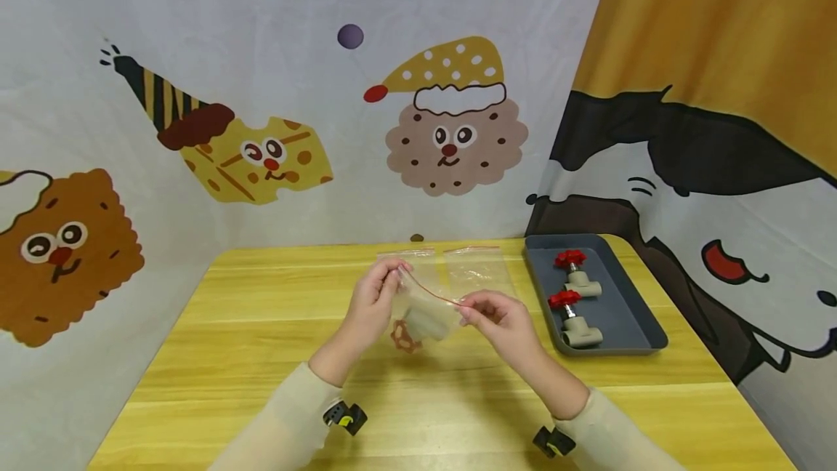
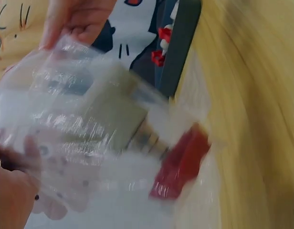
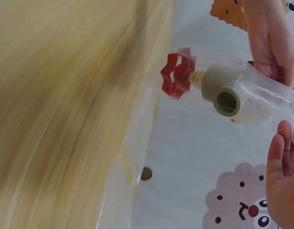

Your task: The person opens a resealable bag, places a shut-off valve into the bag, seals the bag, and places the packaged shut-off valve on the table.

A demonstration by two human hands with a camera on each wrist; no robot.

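Head view: left hand point(image 1: 371, 298) and right hand point(image 1: 500, 317) pinch opposite mouth ends of zip bag point(image 1: 418, 295), valve point(image 1: 425, 323) inside. I'd keep that mouth taut, valve low.

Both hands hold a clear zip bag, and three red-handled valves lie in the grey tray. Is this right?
Not three: the head view shows two red-handled valves in the grey tray. The left hand and right hand do hold a clear zip bag.

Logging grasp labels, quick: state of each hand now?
Left hand: pinching the clear zip bag, red-handwheel valve inside, at one mouth corner.
Right hand: pinching the mouth's other end.
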